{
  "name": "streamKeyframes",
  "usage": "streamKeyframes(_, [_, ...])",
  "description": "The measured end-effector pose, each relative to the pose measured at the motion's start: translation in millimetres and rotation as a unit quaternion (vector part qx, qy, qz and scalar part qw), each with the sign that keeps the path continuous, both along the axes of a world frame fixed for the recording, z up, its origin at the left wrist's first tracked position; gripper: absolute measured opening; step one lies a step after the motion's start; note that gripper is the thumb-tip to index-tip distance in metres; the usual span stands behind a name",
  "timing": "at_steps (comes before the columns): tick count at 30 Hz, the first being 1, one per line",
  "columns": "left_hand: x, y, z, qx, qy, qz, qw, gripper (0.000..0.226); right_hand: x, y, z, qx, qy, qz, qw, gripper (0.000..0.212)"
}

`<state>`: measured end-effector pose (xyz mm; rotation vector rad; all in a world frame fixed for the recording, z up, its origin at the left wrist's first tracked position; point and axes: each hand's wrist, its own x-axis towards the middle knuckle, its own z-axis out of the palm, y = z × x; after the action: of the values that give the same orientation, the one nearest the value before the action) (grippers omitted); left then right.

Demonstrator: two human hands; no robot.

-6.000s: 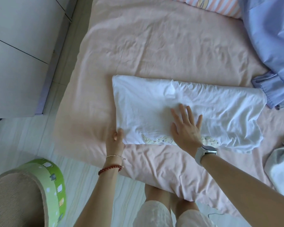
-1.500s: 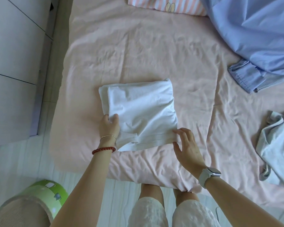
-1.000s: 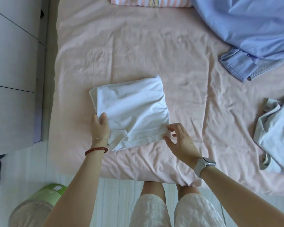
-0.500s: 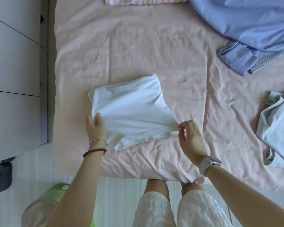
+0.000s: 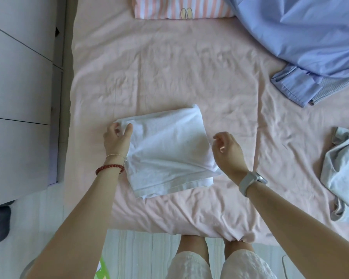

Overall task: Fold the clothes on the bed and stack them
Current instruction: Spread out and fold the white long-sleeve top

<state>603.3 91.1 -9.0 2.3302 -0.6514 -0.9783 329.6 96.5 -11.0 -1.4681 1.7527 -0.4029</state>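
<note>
Head view looks straight down on a bed (image 5: 169, 67) covered with a wrinkled pink sheet. A folded white T-shirt (image 5: 167, 152) lies near the sheet's near edge as a rough rectangle, its hem layers showing along the near side. The left hand (image 5: 117, 141) grips the shirt's far-left corner, thumb and fingers curled round a bunch of the cloth; a red bead bracelet (image 5: 109, 169) and a thin chain sit on that wrist. The right hand (image 5: 229, 152) hovers just beside the shirt's right edge, fingers loosely curled and holding nothing; whether the fingertips brush the cloth cannot be told. A pale smartwatch (image 5: 250, 183) is strapped to the right wrist.

Well apart, at the far right, a light blue shirt (image 5: 310, 37) lies spread out unfolded, one cuff pointing toward the middle of the bed. A crumpled pale grey garment (image 5: 343, 174) lies at the right edge, nearer the person. A pink-and-white striped pillow (image 5: 179, 9) sits at the far end of the bed. Pale cabinet doors (image 5: 18, 87) stand along the left, and the person's knees in white shorts (image 5: 220, 264) press against the bed's near edge.
</note>
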Motion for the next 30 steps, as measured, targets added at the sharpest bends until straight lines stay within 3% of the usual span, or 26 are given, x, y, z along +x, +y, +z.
streamKeyframes(3, [-2.8,-11.9,-8.0,0.035,-0.045,-0.046,0.997,0.033,17.9,-15.3,-8.6,0.131,-0.061,0.030,0.989,0.044])
streamKeyframes(6, [-10.0,-13.6,-10.6,0.042,-0.117,-0.039,0.992,0.028,26.3,-14.0,-16.4,0.233,-0.074,-0.016,0.970,0.062])
streamKeyframes(8, [-15.0,-12.5,-6.2,-0.030,-0.133,-0.010,0.991,0.023,24.0,-6.3,-15.4,0.256,-0.083,-0.035,0.963,0.064])
streamKeyframes(10, [-19.0,-11.5,0.7,-0.118,-0.091,0.006,0.989,0.009,20.7,8.1,-12.0,0.294,-0.128,-0.042,0.946,0.062])
streamKeyframes(12, [-17.8,-13.9,5.2,-0.149,-0.054,0.034,0.987,0.006,20.3,25.5,-6.5,0.321,-0.156,-0.038,0.934,0.056])
streamKeyframes(17, [-2.3,-13.7,7.7,-0.114,0.017,0.090,0.989,0.012,29.8,36.9,5.5,0.225,-0.241,-0.125,0.936,0.032])
streamKeyframes(21, [-8.7,39.5,10.4,-0.032,0.032,0.012,0.999,0.063,27.6,55.0,11.5,0.171,-0.271,-0.135,0.938,0.030])
streamKeyframes(26, [-37.5,109.2,7.0,0.069,-0.064,-0.030,0.995,0.044,0.6,103.5,7.6,0.113,-0.140,-0.072,0.981,0.045])
streamKeyframes(28, [-46.2,119.9,6.1,0.081,-0.075,-0.009,0.994,0.026,-2.7,109.7,2.6,0.084,-0.101,-0.055,0.990,0.040])
streamKeyframes(30, [-47.9,123.6,7.0,0.075,-0.088,-0.009,0.993,0.035,-2.4,107.5,-2.0,0.061,-0.079,-0.068,0.993,0.030])
